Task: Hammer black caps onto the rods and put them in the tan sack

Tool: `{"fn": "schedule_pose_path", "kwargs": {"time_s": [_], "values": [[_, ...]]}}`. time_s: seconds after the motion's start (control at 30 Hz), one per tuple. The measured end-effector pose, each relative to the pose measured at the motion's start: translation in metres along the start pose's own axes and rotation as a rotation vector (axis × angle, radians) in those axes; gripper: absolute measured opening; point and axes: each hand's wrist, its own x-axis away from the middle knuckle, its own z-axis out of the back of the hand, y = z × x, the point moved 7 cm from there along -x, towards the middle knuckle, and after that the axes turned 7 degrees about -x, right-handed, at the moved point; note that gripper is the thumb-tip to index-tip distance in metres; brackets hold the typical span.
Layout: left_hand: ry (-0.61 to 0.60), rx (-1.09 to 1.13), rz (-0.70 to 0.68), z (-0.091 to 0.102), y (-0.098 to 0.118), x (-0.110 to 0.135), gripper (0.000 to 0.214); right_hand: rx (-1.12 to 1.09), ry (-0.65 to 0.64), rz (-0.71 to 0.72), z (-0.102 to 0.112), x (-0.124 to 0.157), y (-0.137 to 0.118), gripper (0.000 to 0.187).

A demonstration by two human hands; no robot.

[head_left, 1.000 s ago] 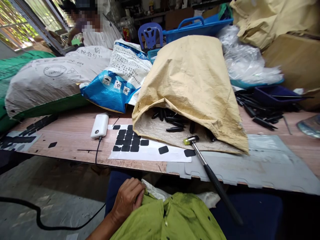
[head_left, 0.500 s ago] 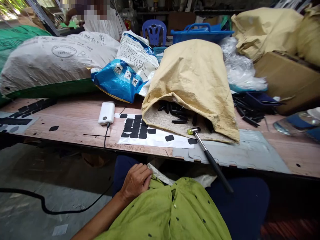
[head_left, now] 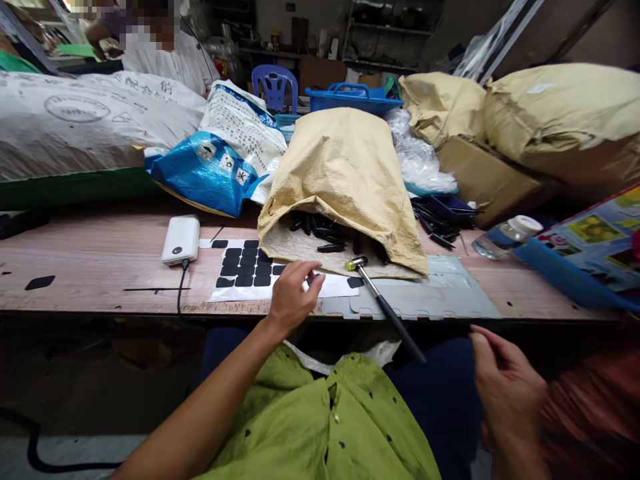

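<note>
My left hand reaches over the table's front edge to a white sheet with black rounded stickers. Its thumb and index finger are apart, with a dark sticker partly hidden between them. At the lower right, my right hand hovers beside my knee, thumb and index finger pressed together. Whatever they may hold is too small to make out. Between my hands, a small hammer with a yellow-tipped head rests on the table, its black handle overhanging the edge. Behind it, black elongated pieces show in the mouth of a tan sack.
A white power bank with a cable stands left of the sheet. Printed sacks line the back left. On the right are more black pieces, a clear jar and a cardboard box. Another person is at the far left.
The view has swung to the right. My left hand has risen from my lap to the sticker sheet. My right hand has come into view at the lower right.
</note>
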Motion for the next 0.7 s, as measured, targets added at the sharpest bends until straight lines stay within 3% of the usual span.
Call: {"fn": "schedule_pose_path", "kwargs": {"time_s": [0.13,0.27,0.37,0.47,0.6,0.7], "values": [[-0.048,-0.224,0.013,-0.048,-0.014,-0.064,0.028,-0.051,-0.196,0.168,-0.068,-0.010,-0.069,0.034],[-0.132,-0.338,0.064,-0.075,-0.032,-0.089,0.016,0.039,-0.340,0.248,-0.119,-0.004,-0.083,0.039],[-0.152,-0.305,0.050,-0.070,-0.034,-0.085,0.011,0.157,-0.382,0.305,-0.130,0.001,-0.082,0.037],[-0.204,-0.196,-0.060,-0.058,-0.026,-0.064,0.012,0.194,-0.417,0.333,-0.130,0.004,-0.084,0.033],[-0.301,-0.096,-0.135,-0.053,-0.021,-0.029,0.012,0.076,-0.509,0.293,-0.134,0.005,-0.091,0.022],[-0.296,-0.056,-0.142,-0.054,-0.024,-0.016,0.015,0.009,-0.473,0.229,-0.129,0.008,-0.096,0.017]]}}
